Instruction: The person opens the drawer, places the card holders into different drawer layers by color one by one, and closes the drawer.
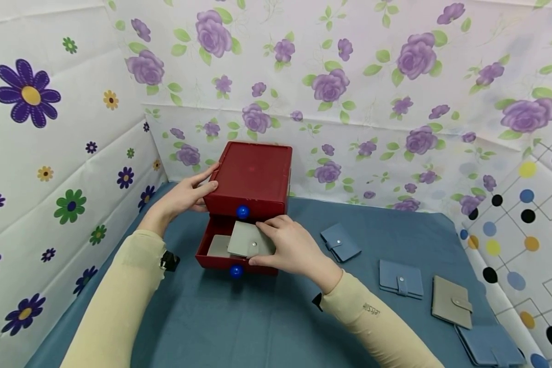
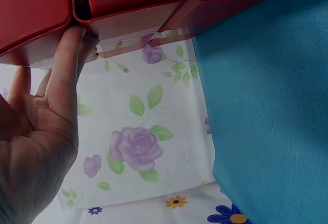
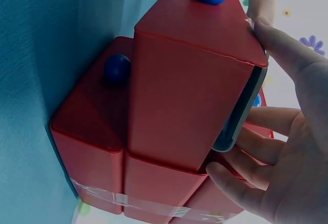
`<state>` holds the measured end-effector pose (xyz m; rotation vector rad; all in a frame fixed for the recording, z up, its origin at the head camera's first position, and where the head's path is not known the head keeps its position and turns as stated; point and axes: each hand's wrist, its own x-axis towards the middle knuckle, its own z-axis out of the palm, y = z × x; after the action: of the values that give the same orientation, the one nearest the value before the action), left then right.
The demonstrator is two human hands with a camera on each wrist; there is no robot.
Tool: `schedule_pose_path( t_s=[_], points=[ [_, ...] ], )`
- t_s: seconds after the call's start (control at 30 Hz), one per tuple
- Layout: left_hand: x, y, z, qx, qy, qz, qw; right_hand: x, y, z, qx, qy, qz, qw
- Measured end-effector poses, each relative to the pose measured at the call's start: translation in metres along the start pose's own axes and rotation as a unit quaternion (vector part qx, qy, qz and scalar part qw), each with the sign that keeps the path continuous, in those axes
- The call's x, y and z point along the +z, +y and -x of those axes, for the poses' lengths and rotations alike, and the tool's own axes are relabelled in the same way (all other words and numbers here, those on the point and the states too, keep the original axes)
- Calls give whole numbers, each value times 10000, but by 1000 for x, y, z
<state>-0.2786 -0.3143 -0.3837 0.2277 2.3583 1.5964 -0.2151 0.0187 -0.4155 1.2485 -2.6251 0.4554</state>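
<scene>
A red drawer cabinet (image 1: pixel 255 171) with blue knobs stands on the blue cloth, one drawer (image 1: pixel 211 262) pulled out. My left hand (image 1: pixel 184 197) rests against the cabinet's left side, thumb by the top edge. In the left wrist view its extended fingers (image 2: pixel 66 70) touch the red side. With my right hand (image 1: pixel 294 248) I grip a pale grey-green wallet (image 1: pixel 244 237) with a snap strap, thumb at its front edge and fingers at its far edge. It lies tilted in the drawer, overlapping another pale wallet (image 1: pixel 218 246). In the right wrist view mostly its edge (image 3: pixel 243 111) shows.
To the right on the cloth (image 1: pixel 239 327) lie a small blue wallet (image 1: pixel 340 243), a second blue wallet (image 1: pixel 400 277), an olive-grey wallet (image 1: pixel 452 300) and a larger blue one (image 1: pixel 487 345) at the table's edge. Flowered sheets (image 1: pixel 331 153) hang behind and at the left.
</scene>
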Motion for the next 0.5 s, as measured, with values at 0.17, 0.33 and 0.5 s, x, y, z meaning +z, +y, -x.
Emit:
schedule_pose_path(
  t_s=[0.17,0.33,0.5],
  points=[
    [0,0,0,-4,1,28,10000,1,0,1,73,-96,-3,9999],
    [0,0,-1,0,-15,22,10000,3,2,4,85,-245,-34,9997],
    [0,0,0,5,-16,22,10000,4,3,5,-25,-224,-28,9997]
  ],
)
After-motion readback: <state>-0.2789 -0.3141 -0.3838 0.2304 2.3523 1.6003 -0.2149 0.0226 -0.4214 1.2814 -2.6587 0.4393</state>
